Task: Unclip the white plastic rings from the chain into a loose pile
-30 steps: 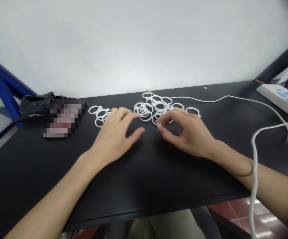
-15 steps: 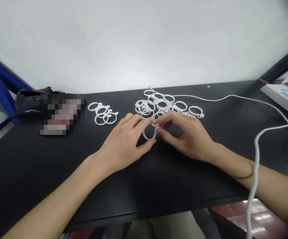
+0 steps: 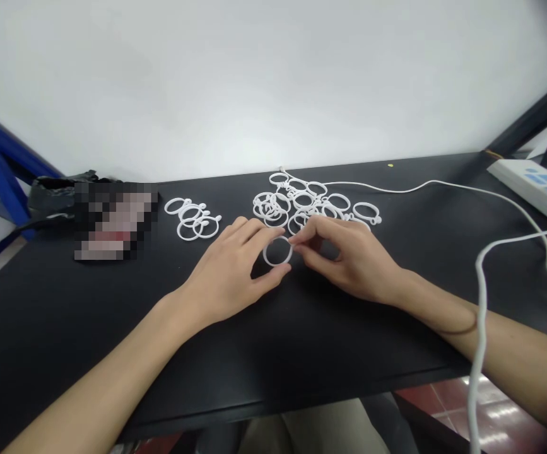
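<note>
A single white curtain ring [image 3: 264, 253] is held between my two hands above the front middle of the dark table. My left hand [image 3: 235, 268] curves around its left side, fingertips by the upper rim and thumb by the lower rim. My right hand [image 3: 349, 255] pinches the ring's right edge between thumb and index finger; the small part there is hidden by the fingertips. Just behind my hands lies a loose heap of white rings [image 3: 304, 200] with small eyelets, partly covered by my right hand. Several more rings with rounded tabs [image 3: 199, 228] overlap in a small group to the left.
A blurred-out flat item [image 3: 117, 221] and crumpled black plastic [image 3: 50, 197] lie at the left. A white cord [image 3: 479, 302] runs over my right forearm. A white and blue device [image 3: 533, 183] stands at the right, and a pale wall [image 3: 273, 88] closes the back.
The held ring has turned to face me more fully, and its small end part is now covered by my right fingertips. The whole view has shifted slightly.
</note>
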A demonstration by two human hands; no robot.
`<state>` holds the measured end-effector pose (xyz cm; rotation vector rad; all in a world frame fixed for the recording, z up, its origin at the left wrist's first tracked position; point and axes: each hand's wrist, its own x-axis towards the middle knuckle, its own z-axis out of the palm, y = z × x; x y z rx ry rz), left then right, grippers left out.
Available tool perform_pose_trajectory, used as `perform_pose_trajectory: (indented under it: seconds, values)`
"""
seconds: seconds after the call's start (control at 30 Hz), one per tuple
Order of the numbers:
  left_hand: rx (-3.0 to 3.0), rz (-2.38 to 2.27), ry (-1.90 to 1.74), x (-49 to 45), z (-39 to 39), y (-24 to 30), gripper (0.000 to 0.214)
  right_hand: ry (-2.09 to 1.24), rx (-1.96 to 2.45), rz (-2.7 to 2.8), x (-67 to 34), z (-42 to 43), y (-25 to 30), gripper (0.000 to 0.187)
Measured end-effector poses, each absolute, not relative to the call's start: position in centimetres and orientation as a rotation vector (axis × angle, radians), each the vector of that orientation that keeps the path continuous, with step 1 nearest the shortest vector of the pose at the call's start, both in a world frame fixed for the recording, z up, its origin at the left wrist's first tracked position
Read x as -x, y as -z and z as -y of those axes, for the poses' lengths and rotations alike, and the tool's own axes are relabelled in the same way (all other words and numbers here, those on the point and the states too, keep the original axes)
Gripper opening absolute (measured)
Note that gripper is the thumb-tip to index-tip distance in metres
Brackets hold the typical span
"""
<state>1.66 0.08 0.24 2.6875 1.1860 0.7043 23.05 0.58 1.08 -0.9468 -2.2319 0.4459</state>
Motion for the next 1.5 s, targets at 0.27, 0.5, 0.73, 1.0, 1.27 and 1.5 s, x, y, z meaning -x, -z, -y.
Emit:
perform_pose_trajectory:
  seconds: [0.27,0.5,0.73,1.0,1.27,1.5]
  values:
    - [-2.634,-1.736,-0.720,-0.5,-1.2,0.0,0.041,-0.073,1.212,2.356,-23.8,-1.9,0.1,0.026]
    - [-2.513,-2.191,-0.764,1.4,-2.3,-0.3,0.049,0.043,1.278,2.421,-24.3,-2.6,0.5,0.015]
    - [-2.708,-1.450,-0.714,-0.9,-1.2,0.1,0.023,0.037,1.274,2.440,-24.3,-2.6,0.6,0.013]
    - [-2.709,-1.238,-0.762,-2.0,-0.4,0.3,0.031,0.028,1.030,2.449,-23.7,-1.7,0.3,0.012]
    - [-2.793,-1.211,-0.726,-1.4,-0.7,0.2,0.017,-0.087,0.877,2.458,-23.1,-1.1,0.1,0.016]
    - [-2.816,-1.088,-0.748,-1.1,-1.0,0.6,0.015,-0.121,0.919,2.382,-23.2,-1.4,0.4,0.022]
